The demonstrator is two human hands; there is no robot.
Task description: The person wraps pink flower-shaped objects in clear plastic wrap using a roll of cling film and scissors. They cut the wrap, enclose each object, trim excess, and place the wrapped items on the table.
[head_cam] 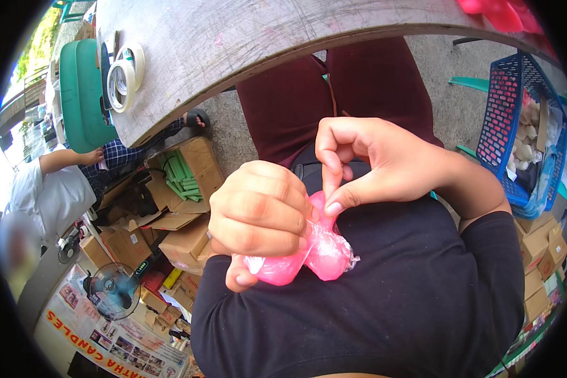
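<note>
A pink, waxy-looking piece with rounded lobes (328, 260) is held in front of my chest, wrapped in shiny clear plastic film. My left hand (260, 212) curls around its left part, and the fingers hide much of it. With thumb and forefinger, my right hand (382, 165) pinches the narrower upper part. Loose, crinkled film sticks out at the lower right of the piece. Whether it is one piece or two side by side, I cannot tell.
Beyond my knees runs a scratched grey table (193, 52), with rolls of tape (122, 85) at its left corner and pink pieces (496, 14) at upper right. A blue plastic basket (501, 118) stands right. Left are cardboard boxes (184, 236), a fan (113, 290) and a seated person (52, 179).
</note>
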